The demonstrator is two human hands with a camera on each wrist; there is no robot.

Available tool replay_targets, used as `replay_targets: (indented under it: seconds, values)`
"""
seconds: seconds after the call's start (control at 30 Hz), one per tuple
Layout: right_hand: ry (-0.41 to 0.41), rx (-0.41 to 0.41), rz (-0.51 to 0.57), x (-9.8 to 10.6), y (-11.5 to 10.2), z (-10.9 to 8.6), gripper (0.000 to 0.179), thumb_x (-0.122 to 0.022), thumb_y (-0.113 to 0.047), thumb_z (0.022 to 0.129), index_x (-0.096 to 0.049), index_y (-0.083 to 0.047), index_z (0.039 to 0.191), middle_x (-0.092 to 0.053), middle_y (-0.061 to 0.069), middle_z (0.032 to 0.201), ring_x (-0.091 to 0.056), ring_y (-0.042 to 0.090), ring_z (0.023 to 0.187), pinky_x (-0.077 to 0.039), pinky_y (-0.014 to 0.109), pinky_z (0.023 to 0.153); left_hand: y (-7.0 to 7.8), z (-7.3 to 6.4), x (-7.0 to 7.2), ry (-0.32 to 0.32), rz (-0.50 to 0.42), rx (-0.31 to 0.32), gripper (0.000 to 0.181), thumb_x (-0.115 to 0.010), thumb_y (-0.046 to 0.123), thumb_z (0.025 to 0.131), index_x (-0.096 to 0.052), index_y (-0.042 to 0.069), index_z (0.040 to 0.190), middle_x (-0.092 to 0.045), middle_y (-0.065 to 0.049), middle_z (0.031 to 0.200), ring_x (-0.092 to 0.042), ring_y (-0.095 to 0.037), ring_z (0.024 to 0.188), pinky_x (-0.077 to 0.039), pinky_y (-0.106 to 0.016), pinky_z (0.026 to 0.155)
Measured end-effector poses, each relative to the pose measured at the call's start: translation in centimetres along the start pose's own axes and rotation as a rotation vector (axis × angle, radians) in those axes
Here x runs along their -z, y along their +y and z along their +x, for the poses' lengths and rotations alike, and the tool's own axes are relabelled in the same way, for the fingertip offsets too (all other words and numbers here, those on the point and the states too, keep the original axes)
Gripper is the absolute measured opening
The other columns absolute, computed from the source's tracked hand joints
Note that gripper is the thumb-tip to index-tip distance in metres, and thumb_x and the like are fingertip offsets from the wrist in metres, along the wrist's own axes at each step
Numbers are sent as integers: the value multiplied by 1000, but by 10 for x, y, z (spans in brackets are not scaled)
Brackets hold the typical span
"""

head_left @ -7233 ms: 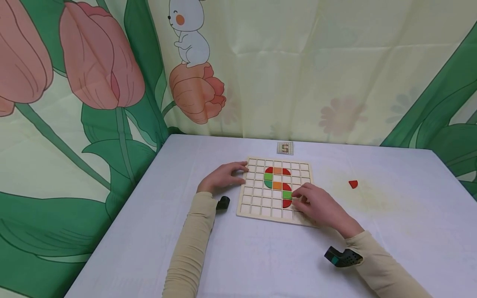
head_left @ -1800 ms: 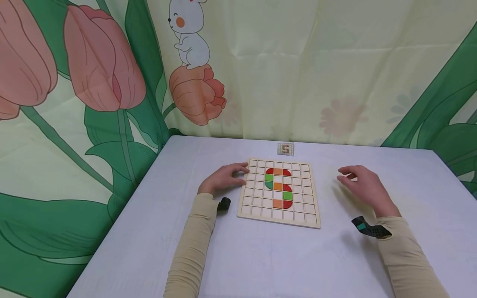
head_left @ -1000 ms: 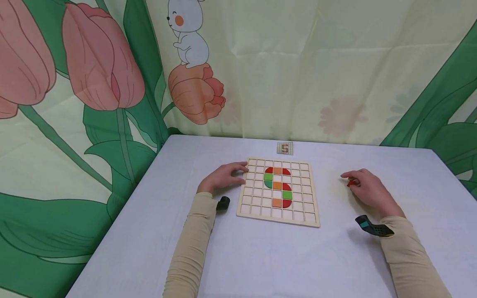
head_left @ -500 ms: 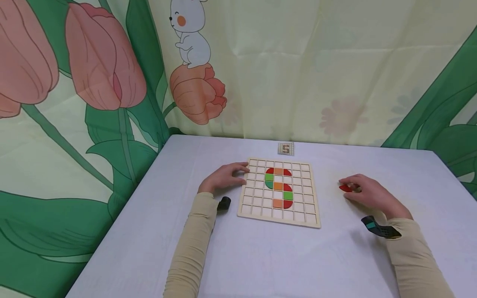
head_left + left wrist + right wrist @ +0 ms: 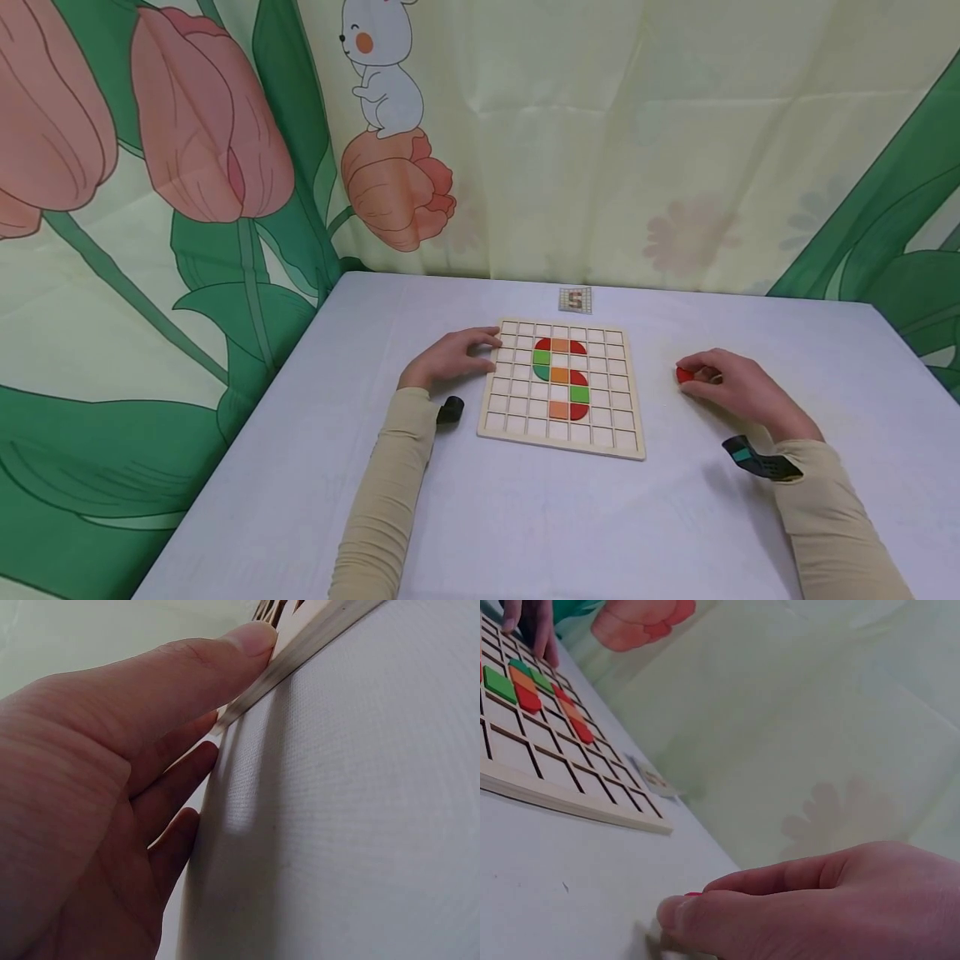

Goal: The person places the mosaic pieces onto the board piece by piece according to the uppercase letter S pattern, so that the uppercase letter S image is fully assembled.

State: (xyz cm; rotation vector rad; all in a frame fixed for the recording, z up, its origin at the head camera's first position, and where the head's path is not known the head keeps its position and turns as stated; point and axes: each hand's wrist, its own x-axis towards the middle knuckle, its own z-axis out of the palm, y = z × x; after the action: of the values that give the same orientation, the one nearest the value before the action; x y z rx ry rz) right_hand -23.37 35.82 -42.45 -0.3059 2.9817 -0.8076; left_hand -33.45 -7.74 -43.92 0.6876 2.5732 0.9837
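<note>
A square wooden grid board [image 5: 525, 425] lies on the table with red, orange and green pieces set in its cells, roughly in the shape of a 5 or an S. My left hand [image 5: 447, 357] rests at the board's left edge, thumb and fingertips touching the rim, fingers fairly straight. To the right of the board, my right hand [image 5: 738, 385] pinches a red quarter-round piece [image 5: 684, 375] between thumb and fingers, low over the table. In the right wrist view only a sliver of that red piece [image 5: 694, 893] shows behind the thumb.
A small card [image 5: 575, 300] printed with a gridded figure lies behind the board, near the table's back edge. The table wears a white cloth [image 5: 555, 525]. A curtain [image 5: 600, 167] with printed flowers and a rabbit hangs directly behind it.
An orange piece was added to the bottom row of the figure. My right hand left the board, picked up the loose red piece on the right and turned it in its fingers. My left hand stayed.
</note>
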Motion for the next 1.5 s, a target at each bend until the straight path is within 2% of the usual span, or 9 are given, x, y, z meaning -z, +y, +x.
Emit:
replay_targets:
  seconds: [0.17, 0.47, 0.6, 0.7, 0.9, 1.03, 1.17, 1.27, 1.5]
  values:
    - [-21, 4, 12, -5, -5, 3, 43, -76, -22, 86, -65, 1, 120, -62, 11, 103, -54, 25, 90, -50, 36, 76, -1, 0, 0, 1, 2, 1, 44, -74, 25, 88, -63, 18, 130, -39, 12, 153, -28, -11, 144, -26, -33, 116]
    - [-19, 78, -10, -12, -19, 6, 33, -72, -9, 88, -66, 2, 118, -63, 11, 104, -56, 25, 90, -51, 43, 80, -1, 0, 1, 4, -7, 5, 44, -74, 25, 88, -63, 18, 130, -39, 13, 152, -28, -11, 144, -26, -33, 116]
    - [-23, 103, 20, -16, -41, 11, 33, -73, -11, 88, -67, -2, 119, -62, 9, 105, -56, 23, 91, -52, 36, 77, -2, 1, 1, 2, -1, -11, 44, -74, 25, 88, -63, 18, 130, -39, 11, 153, -28, -11, 144, -26, -33, 116]
    - [-44, 128, 52, -26, -65, 13, 31, -73, -14, 88, -69, -5, 118, -62, 6, 105, -55, 21, 91, -51, 32, 75, -2, 1, 2, -3, 4, -18, 44, -74, 24, 88, -63, 17, 130, -39, 10, 153, -28, -12, 144, -26, -32, 116]
    - [-105, 264, 72, -58, -114, 16, 26, -74, -16, 87, -71, -10, 113, -62, 0, 103, -55, 16, 90, -51, 31, 76, -3, 0, 2, -8, 5, -9, 44, -74, 24, 88, -63, 17, 130, -39, 11, 153, -28, -12, 144, -26, -32, 116]
    - [-120, 333, 41, -75, -136, 18, 23, -75, -19, 87, -71, -12, 109, -61, -4, 97, -54, 13, 86, -50, 30, 73, -3, 1, 1, -9, 2, -1, 44, -74, 26, 89, -62, 18, 131, -39, 12, 153, -27, -11, 144, -26, -32, 116]
    - [-93, 341, 37, -86, -149, 21, 20, -75, -17, 87, -71, -12, 106, -59, -4, 93, -52, 13, 78, -47, 28, 68, -3, 0, 1, -9, 2, -6, 45, -74, 26, 89, -62, 17, 131, -38, 11, 153, -27, -12, 144, -26, -33, 116]
    - [-71, 343, 43, -92, -154, 23, 19, -75, -16, 87, -71, -12, 105, -60, -4, 94, -53, 12, 79, -48, 29, 71, -1, 0, 1, -8, 4, -14, 44, -73, 26, 89, -62, 16, 131, -38, 10, 154, -28, -12, 144, -26, -34, 116]
    - [-52, 363, 10, -99, -157, 25, 19, -75, -18, 87, -71, -12, 104, -57, -5, 90, -51, 10, 76, -47, 27, 68, -2, 1, 2, -14, 14, -15, 44, -73, 26, 89, -62, 17, 131, -38, 10, 154, -28, -11, 144, -25, -33, 116]
